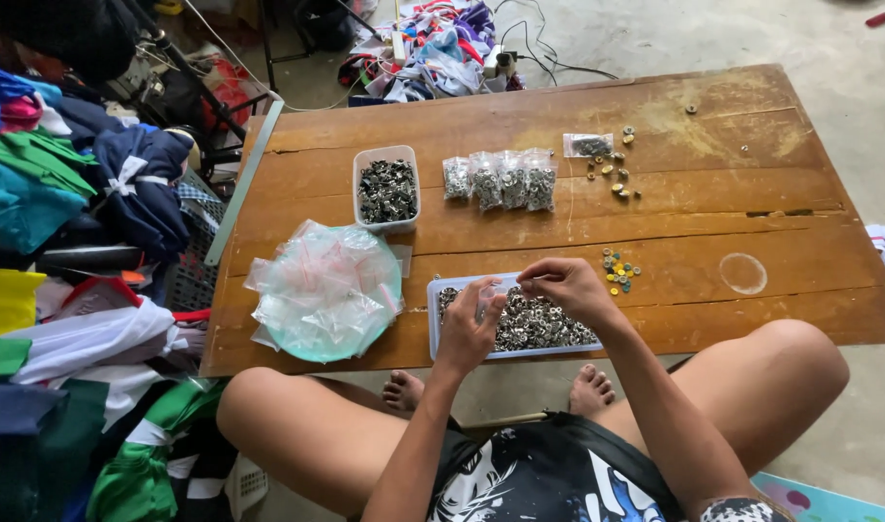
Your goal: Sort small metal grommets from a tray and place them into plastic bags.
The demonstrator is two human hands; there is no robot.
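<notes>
Small clear bag (pixel 498 290) sits pinched between both hands above the tray of metal snaps (pixel 520 324) at the tabletop's near edge, so spills fall back in. Left hand (pixel 470 324) fingers close on the bag's side; right hand (pixel 563 285) fingertips pinch its mouth. Filled bags (pixel 501 179) line up mid-table.

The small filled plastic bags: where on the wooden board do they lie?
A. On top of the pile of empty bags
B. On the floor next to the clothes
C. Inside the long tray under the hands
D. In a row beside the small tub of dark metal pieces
D: the small filled plastic bags lie in a row on the wooden board, just beside the small tub of dark metal pieces, away from the long tray.
</notes>
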